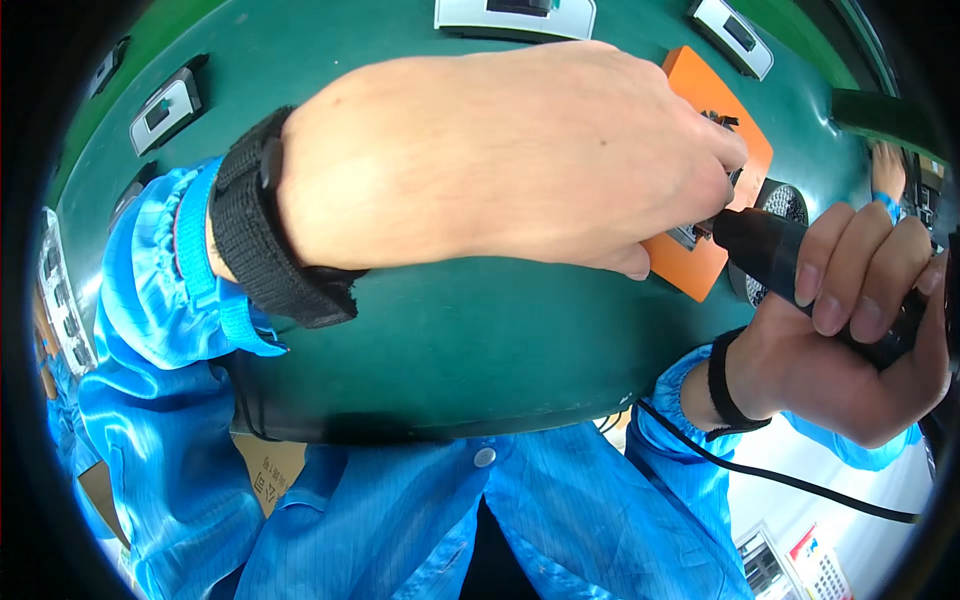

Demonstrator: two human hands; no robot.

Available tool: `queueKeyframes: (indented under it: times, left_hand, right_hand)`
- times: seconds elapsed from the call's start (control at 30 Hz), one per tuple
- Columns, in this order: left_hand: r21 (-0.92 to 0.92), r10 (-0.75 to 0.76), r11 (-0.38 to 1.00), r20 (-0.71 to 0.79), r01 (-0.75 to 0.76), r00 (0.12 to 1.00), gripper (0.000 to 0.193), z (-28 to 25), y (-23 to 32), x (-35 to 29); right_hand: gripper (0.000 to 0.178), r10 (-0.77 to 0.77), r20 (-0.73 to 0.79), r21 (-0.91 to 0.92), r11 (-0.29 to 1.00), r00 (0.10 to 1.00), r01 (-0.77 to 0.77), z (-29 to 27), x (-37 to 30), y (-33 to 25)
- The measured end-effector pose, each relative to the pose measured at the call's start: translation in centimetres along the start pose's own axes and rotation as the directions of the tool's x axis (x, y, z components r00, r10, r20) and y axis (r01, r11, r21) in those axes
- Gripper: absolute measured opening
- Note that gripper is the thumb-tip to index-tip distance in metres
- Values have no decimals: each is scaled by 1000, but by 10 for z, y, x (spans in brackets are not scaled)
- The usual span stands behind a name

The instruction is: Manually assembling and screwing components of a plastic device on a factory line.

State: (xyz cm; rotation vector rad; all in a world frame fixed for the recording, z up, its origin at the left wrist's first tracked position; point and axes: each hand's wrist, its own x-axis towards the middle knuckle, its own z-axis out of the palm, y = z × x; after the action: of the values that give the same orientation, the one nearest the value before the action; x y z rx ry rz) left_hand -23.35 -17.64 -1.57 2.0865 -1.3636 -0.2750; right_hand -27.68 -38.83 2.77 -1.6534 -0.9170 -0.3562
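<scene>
My left hand (630,160) reaches across from the left with a black strap on its wrist. Its curled fingers press around a small dark and metal part (686,237) lying on an orange block (702,275); the back of the hand hides most of that part. From the right, my right hand (860,320) is closed around a black powered screwdriver (762,245). The tool slants toward the left, its tip at the part beside my left fingers. Just where the tip touches is too small to make out.
Grey-and-black devices (515,18) stand along the green table's (450,340) far side, with another (168,110) at left. A dark round container (785,203) of silvery bits sits beside the block. Another person's hand (887,172) shows at far right. A black cable (800,487) hangs lower right.
</scene>
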Motion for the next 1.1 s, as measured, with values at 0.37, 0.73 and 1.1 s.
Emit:
queueKeyframes:
  times: [0.37, 0.73, 1.1]
  left_hand:
    - [-63, 46, 997, -57, -49, 997, 35, -7, -18, -1]
    - [-34, 111, 993, 18, -110, 994, 32, 4, -6, 6]
    - [528, 589, 626, 162, -573, 792, 11, -55, 28, 21]
  right_hand:
    - [22, 33, -35, -35, 999, 999, -34, 17, 13, 15]
    - [20, 444, -467, 380, 882, 764, -281, 35, -5, -7]
    - [15, 290, -703, 433, 899, 649, 68, 11, -70, -97]
